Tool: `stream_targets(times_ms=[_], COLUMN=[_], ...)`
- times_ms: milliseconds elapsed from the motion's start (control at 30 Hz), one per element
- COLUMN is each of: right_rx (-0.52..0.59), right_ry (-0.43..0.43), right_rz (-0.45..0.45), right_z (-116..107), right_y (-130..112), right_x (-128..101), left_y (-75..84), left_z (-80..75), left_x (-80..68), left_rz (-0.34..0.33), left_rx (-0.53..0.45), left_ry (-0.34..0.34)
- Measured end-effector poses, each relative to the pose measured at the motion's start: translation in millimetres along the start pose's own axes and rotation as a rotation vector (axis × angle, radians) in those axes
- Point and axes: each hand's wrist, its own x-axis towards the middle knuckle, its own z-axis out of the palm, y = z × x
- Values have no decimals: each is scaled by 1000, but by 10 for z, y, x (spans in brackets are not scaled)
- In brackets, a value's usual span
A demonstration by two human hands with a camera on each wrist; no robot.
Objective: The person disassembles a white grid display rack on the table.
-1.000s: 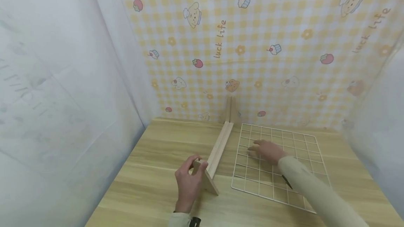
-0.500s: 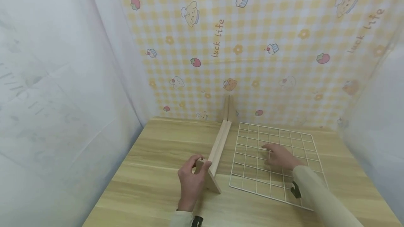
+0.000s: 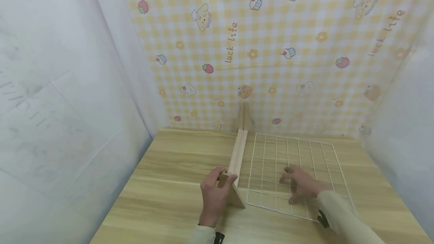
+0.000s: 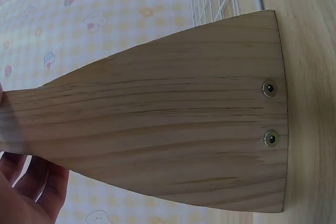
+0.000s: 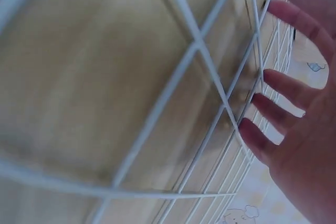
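A wooden stand (image 3: 237, 159), a long rail with an upright end piece at each end, lies on the table (image 3: 169, 183) and runs away from me. My left hand (image 3: 215, 193) grips the top of the near end piece (image 4: 157, 119), which fills the left wrist view and shows two screws (image 4: 269, 88). A white wire grid panel (image 3: 325, 153) lies flat just right of the rail. My right hand (image 3: 300, 185) rests on the grid's near half. Its fingers (image 5: 278, 85) are spread and straight over the wires (image 5: 199, 40).
A yellow checked cloth with cartoon prints (image 3: 271, 48) hangs behind the table, right at the stand's far end piece (image 3: 244, 118). White sheets (image 3: 68, 86) close in the left and right sides. Bare tabletop lies left of the stand.
My right hand has slid back toward me across the grid, and the grid has turned slightly, squarer to the rail. My left hand keeps its grip on the end piece.
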Motion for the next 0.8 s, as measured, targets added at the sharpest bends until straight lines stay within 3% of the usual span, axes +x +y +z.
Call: stream_targets(times_ms=[233,367,667,800], right_rx=[176,183,172,238], right_ry=[-101,-119,-74,-65], right_rz=[-36,9,88,162], right_z=[13,21,-26,-7], right_y=[-33,40,176,220], right_x=[-25,21,122,145], left_y=[25,25,44,64], left_z=[26,73,210,228], left_x=[6,18,4,-5], left_rz=[28,22,54,61], left_rx=[8,-12,8,21], left_ry=[26,16,9,1])
